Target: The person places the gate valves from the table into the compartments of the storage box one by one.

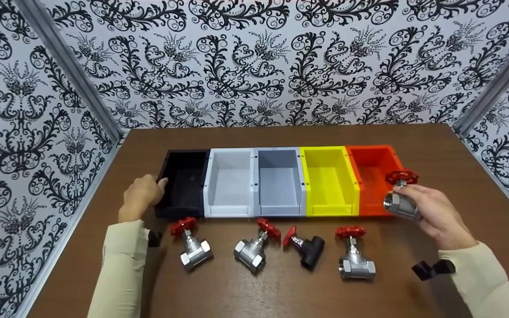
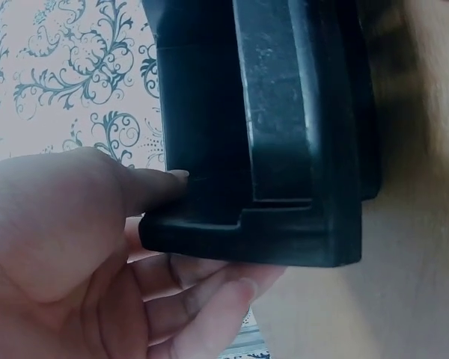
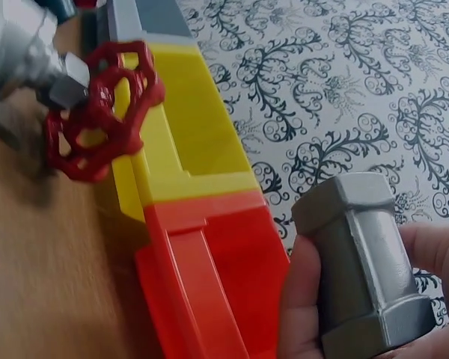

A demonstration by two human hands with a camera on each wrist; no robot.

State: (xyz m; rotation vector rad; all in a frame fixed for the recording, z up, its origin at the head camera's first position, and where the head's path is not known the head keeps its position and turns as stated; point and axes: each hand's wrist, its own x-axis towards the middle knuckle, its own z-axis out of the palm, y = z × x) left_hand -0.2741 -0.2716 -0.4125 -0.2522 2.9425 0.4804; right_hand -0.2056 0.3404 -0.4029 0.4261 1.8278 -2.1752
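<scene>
My left hand [image 1: 142,196] grips the left wall of the black bin [image 1: 179,211]. In the left wrist view its thumb lies over the rim on the inside, with the fingers along the outside. A steel valve with a red handwheel [image 1: 401,206] is in my right hand [image 1: 442,216], beside the front right corner of the red-orange bin [image 1: 374,211]. Thumb and fingers hold it by its body, handwheel up in the head view. The right wrist view shows the valve's hexagonal-ended steel body [image 3: 363,262] between them; its handwheel is hidden there.
Between the black and red-orange bins stand a white bin [image 1: 230,212], a grey bin [image 1: 279,210] and a yellow bin [image 1: 332,210]. In front lie steel valves [image 1: 196,253], [image 1: 251,253], [image 1: 357,268] and a black-bodied valve [image 1: 311,252]. Patterned walls [image 1: 254,88] enclose the table [image 1: 254,296].
</scene>
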